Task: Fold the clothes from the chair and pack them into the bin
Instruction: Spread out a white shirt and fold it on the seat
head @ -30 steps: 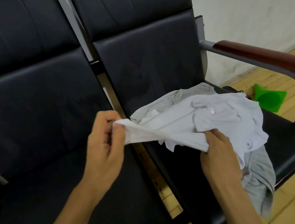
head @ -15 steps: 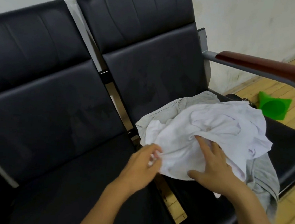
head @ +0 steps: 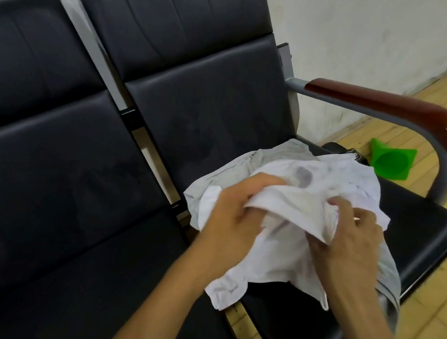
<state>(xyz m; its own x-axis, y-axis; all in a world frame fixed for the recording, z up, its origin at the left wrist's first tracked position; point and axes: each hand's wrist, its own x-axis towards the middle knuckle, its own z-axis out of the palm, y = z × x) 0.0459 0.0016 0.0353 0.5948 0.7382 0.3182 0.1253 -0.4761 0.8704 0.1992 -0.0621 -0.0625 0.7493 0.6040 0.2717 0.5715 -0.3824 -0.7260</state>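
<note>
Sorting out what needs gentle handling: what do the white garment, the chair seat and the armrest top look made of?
White garment: thin, soft woven or knit cloth, probably cotton; it crumples and drapes. Chair seat: black leather or imitation, smooth with a slight sheen. Armrest top: glossy reddish-brown varnished wood, or a lookalike.

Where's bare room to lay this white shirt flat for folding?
The left seat, left of the gap between the chairs, is bare. The right seat is crowded: white shirt and grey garment cover most, leaving a strip beside the armrest.
</note>
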